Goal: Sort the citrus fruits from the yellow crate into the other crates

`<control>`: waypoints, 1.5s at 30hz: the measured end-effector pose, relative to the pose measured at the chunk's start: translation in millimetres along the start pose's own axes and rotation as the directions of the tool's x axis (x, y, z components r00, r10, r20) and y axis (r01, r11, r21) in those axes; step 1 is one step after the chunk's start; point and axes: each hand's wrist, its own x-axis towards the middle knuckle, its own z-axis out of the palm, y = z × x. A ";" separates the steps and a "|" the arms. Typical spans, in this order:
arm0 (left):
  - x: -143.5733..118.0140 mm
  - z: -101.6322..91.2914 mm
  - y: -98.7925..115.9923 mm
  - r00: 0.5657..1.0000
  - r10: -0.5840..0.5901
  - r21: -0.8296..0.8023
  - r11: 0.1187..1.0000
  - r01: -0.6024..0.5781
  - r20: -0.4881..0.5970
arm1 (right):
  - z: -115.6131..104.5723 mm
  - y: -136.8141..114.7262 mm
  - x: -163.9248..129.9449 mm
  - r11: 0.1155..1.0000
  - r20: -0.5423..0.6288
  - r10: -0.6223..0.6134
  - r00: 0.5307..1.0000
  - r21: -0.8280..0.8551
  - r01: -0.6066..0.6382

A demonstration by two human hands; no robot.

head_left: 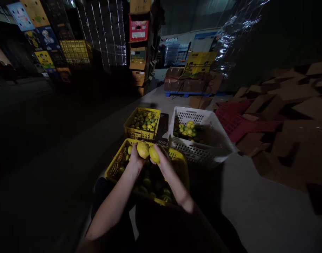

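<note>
Near yellow crate, far yellow crate, white basket, flattened cardboard

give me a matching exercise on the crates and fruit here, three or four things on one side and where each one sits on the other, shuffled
Things:
1. near yellow crate
2. far yellow crate
3. white crate
4. two lemons

Places:
A. held in the left hand and right hand
B. far right, with a little fruit at its back
C. right under the hands
D. beyond the near one, on the left

Pairs: 1-C, 2-D, 3-B, 4-A
</note>
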 end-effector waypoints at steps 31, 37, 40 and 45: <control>-2.2 3.4 -8.2 0.998 -0.047 -0.019 0.999 0.047 -0.030 | -33.7 -2.4 21.1 0.970 -0.081 0.126 0.989 0.217 -0.106; -0.1 1.2 -8.3 1.000 -0.016 -0.070 0.997 0.014 -0.024 | -29.7 1.5 21.6 0.938 -0.118 0.260 0.958 0.265 -0.222; 2.6 -0.1 -7.4 0.999 -0.038 -0.064 0.997 0.039 0.024 | -32.4 5.2 22.1 0.953 -0.103 0.225 0.969 0.231 -0.196; 3.9 -1.6 -9.3 0.999 -0.045 0.038 0.998 0.045 -0.010 | -34.4 6.0 23.4 0.954 -0.072 0.233 0.970 0.212 -0.214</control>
